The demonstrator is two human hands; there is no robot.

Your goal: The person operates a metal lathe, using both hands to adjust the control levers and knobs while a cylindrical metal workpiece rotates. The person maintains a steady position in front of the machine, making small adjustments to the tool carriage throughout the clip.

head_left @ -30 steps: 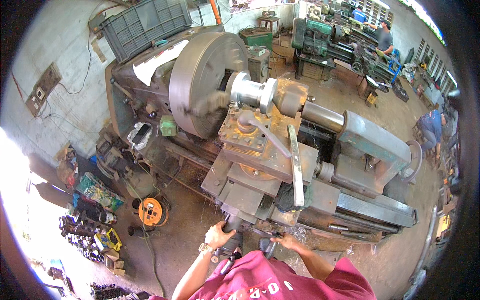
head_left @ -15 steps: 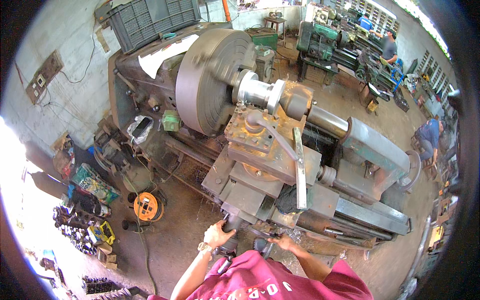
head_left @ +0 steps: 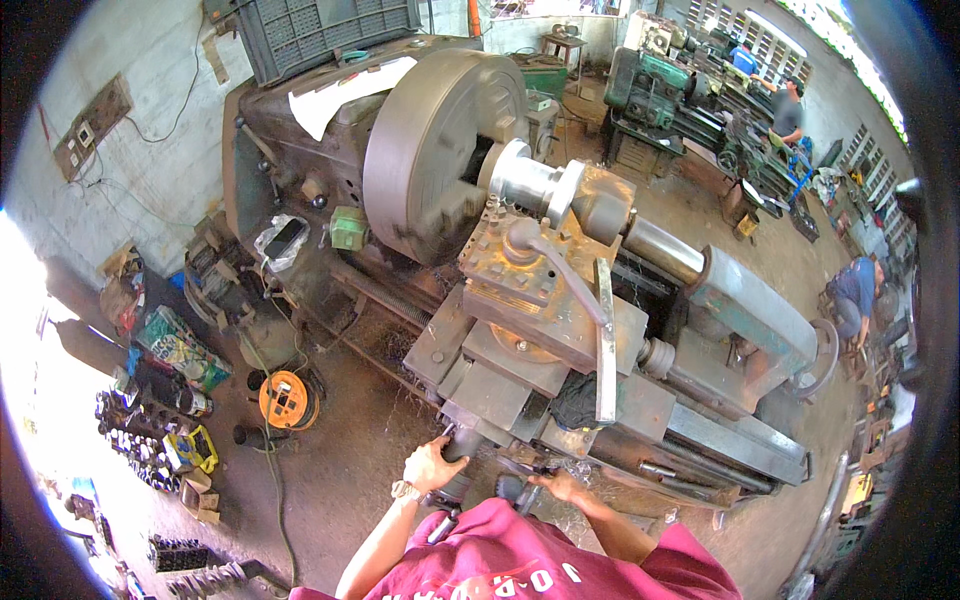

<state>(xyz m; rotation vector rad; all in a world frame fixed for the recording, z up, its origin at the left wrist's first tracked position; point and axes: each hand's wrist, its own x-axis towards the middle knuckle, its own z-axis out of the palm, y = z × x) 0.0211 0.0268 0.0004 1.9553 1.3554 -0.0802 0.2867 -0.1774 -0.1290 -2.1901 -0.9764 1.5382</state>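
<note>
View: turned slightly clockwise, shifting everything in the frame.
Chuck (head_left: pixel 420 150): rotated to another angle, and farther right in view than a second ago.
Silver workpiece (head_left: pixel 528 180): carried right in view along with it.
Dark crate (head_left: pixel 325 35): also farther right, more of its far edge cut off.
Orange reel (head_left: pixel 284 400): slipped left and toward the far side.
Tailstock handwheel (head_left: pixel 822 360): lower, toward the near side.
Bent-over co-worker (head_left: pixel 850 295): likewise nearer in the frame.
Lobed metal shaft (head_left: pixel 212 580): more of it now visible, near left.
Left hand (head_left: pixel 432 466), right hand (head_left: pixel 562 487): both slightly farther left in view.
</note>
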